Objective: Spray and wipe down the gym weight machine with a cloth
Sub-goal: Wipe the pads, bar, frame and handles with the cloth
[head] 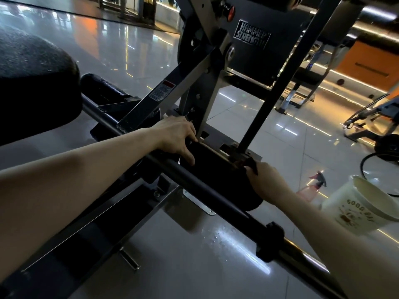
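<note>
At frame centre, the left hand (177, 139) and right hand (265, 182) each gripped an end of the dark cloth (216, 169), apparently pulling it taut to rub the weight machine (252, 37)'s low frame. The spray bottle (306, 190) sat on the floor at right, probably set aside to free both hands.

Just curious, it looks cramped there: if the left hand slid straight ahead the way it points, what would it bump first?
Probably the silver frame strut just beyond the left hand, which grips the dark cloth; depth is unclear.
</note>
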### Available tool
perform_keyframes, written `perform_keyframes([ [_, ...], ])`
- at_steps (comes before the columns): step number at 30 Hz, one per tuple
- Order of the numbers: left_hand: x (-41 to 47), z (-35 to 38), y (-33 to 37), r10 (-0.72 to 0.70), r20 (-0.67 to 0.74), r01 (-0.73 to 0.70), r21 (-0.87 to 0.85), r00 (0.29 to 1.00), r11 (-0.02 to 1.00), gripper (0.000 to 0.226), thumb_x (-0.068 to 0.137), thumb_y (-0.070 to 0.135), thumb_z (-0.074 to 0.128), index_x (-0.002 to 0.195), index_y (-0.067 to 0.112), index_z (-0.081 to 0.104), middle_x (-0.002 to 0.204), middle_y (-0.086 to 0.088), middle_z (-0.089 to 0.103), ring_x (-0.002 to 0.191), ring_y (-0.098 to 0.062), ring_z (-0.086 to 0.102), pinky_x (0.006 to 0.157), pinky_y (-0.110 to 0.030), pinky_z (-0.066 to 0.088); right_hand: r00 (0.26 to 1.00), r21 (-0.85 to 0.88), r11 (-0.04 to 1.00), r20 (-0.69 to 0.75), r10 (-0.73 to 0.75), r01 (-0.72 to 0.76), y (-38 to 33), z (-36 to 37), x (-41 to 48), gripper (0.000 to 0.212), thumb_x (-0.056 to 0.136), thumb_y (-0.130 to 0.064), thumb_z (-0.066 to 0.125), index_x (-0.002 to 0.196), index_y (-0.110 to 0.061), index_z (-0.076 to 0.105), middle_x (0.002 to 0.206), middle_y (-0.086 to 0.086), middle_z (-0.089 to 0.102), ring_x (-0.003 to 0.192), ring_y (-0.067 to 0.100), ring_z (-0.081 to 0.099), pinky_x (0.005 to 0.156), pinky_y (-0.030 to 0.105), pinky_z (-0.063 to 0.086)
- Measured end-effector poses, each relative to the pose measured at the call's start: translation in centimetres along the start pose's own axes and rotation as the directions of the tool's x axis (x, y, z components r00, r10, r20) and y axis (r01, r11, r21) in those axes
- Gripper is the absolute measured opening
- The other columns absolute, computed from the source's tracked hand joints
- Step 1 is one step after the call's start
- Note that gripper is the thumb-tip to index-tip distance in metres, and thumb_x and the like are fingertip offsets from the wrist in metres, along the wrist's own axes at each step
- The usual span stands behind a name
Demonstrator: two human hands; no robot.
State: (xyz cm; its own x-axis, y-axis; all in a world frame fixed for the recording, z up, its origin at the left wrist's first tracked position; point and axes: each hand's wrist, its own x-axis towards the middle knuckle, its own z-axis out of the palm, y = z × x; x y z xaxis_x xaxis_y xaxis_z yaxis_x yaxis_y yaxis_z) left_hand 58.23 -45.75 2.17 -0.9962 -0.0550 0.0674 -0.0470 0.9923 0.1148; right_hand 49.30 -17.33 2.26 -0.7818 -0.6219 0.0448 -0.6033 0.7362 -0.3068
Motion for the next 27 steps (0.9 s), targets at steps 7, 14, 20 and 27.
perform_keyframes([
  [7, -0.4, 0.1, 0.0, 0.099, -0.053, -0.099, -0.002, 0.994, 0.995, 0.086, 0.066, 0.075, 0.077, 0.138, 0.031, 0.060, 0.144, 0.011, 0.054, 0.134, -0.012, 0.045, 0.115, -0.040, 0.034, 0.990, 0.371, 0.928, 0.132, -0.052, 0.000, 1.4, 1.4, -1.3, 0.068, 0.074, -0.041, 0.087, 0.128, -0.030, 0.047, 0.112, -0.018, 0.057, 0.097, -0.001, 0.060, 0.074, 0.011, 0.050],
  [14, -0.5, 0.3, 0.7, 0.209, -0.029, -0.205, 0.099, 0.978, 0.974, 0.093, 0.068, 0.064, 0.082, 0.147, 0.026, 0.049, 0.141, 0.006, 0.056, 0.135, -0.015, 0.043, 0.117, -0.034, 0.026, 0.926, 0.676, 0.669, 0.374, 0.050, -0.309, 3.3, 0.9, 0.3, 0.071, 0.069, -0.056, 0.079, 0.121, -0.010, 0.063, 0.100, 0.014, 0.068, 0.084, 0.026, 0.070, 0.079, 0.042, 0.058],
  [20, 0.4, 0.7, 0.6, 0.170, 0.011, -0.170, 0.020, 0.985, 0.985, 0.088, 0.071, 0.056, 0.083, 0.148, 0.028, 0.051, 0.142, 0.002, 0.055, 0.136, -0.017, 0.042, 0.119, -0.037, 0.027, 0.821, 0.576, 0.602, 0.501, 0.276, -0.553, 2.9, 1.2, 1.6, 0.049, 0.099, -0.055, 0.053, 0.126, -0.015, 0.055, 0.101, 0.021, 0.064, 0.071, 0.033, 0.068, 0.066, 0.044, 0.058],
  [27, 0.5, 0.8, 0.2, 0.070, 0.039, -0.062, -0.177, 0.997, 0.982, 0.091, 0.062, 0.051, 0.091, 0.140, 0.035, 0.047, 0.129, 0.004, 0.053, 0.117, -0.016, 0.053, 0.102, -0.040, 0.047, 0.970, 0.069, 0.967, 0.001, 0.245, -0.245, -2.1, 1.7, 2.7, 0.029, 0.104, -0.036, 0.041, 0.103, -0.011, 0.057, 0.090, 0.010, 0.061, 0.076, 0.030, 0.056, 0.069, 0.035, 0.042],
])
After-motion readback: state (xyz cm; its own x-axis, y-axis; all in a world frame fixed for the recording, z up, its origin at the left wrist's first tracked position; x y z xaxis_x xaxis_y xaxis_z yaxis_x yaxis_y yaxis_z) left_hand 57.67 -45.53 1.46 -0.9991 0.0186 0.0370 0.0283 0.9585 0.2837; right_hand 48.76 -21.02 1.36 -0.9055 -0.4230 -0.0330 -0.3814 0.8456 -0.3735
